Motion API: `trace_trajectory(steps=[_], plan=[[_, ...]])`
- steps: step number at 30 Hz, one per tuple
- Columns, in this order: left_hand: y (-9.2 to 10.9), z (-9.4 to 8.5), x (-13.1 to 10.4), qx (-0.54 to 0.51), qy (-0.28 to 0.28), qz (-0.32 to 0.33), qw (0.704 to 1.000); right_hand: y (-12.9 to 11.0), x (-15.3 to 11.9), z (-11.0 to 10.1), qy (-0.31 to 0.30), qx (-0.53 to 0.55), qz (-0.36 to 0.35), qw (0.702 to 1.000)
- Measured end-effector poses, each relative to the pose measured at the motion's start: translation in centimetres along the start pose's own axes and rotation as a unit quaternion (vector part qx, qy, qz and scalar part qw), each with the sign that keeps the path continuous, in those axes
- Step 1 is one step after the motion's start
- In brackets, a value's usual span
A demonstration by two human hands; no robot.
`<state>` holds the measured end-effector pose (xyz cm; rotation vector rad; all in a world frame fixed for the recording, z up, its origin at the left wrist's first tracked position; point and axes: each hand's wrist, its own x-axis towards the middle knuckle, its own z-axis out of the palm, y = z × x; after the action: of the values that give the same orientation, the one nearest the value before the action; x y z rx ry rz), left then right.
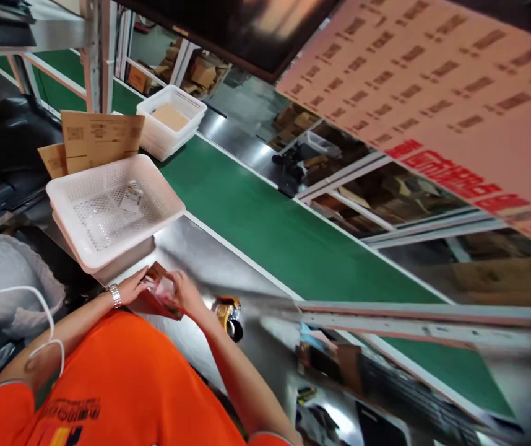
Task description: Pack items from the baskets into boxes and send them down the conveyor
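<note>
Close to my body, both hands are at a small open cardboard box (153, 303). My left hand (133, 287), with a metal watch on its wrist, is closed on the box's left side. On the right side my right hand (187, 295) is closed at the box edge, its fingers against a clear plastic packet (164, 287) in the box opening. Whether those fingers grip the packet as well, I cannot tell. A yellow-and-black tape dispenser (228, 314) lies on the metal table, right of my right hand. Beyond my left hand stands a white perforated basket (163, 214) holding a small labelled packet (132, 198).
Flat cardboard pieces (103, 141) stand behind the basket. Stacked white bins (172, 139) sit beside the green conveyor belt (247, 210). A metal rail (409, 319) crosses at right. A dark screen (247, 31) and printed pink board (432, 93) hang overhead. White wrapping (5, 279) lies left.
</note>
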<state>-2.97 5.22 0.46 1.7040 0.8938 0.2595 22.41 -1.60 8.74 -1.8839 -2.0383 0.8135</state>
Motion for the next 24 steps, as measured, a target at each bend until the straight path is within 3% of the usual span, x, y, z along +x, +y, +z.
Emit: trace_trajectory(steps=[4,7,10,14,18,21,22,24], plan=[[0.2,0.7,0.7,0.017,-0.013,0.004,1.000,2.2,-3.2,1.2,0.067,0.019,0.017,0.997],[0.3,1.6,1.1,0.036,-0.021,0.015,0.999,3.5,-4.3,1.7,0.011,0.015,0.000,1.000],[0.8,2.7,1.2,0.072,-0.032,0.026,0.997,3.9,-3.2,3.3,-0.039,-0.014,-0.021,0.999],[1.6,3.8,1.0,0.147,-0.064,0.050,0.986,3.3,0.1,5.6,-0.044,-0.002,-0.030,0.999],[1.8,3.9,1.1,0.194,-0.095,0.057,0.975,3.7,0.0,4.9,-0.038,0.061,-0.059,0.996],[1.7,4.0,1.6,0.196,-0.101,0.052,0.974,6.2,-4.4,3.2,0.050,0.148,-0.092,0.983],[1.7,4.1,1.7,0.196,-0.104,0.046,0.974,7.4,-6.4,2.8,0.109,0.187,-0.081,0.973],[1.8,4.4,2.0,0.204,-0.117,0.037,0.971,9.9,-10.4,2.7,0.223,0.254,0.007,0.941]])
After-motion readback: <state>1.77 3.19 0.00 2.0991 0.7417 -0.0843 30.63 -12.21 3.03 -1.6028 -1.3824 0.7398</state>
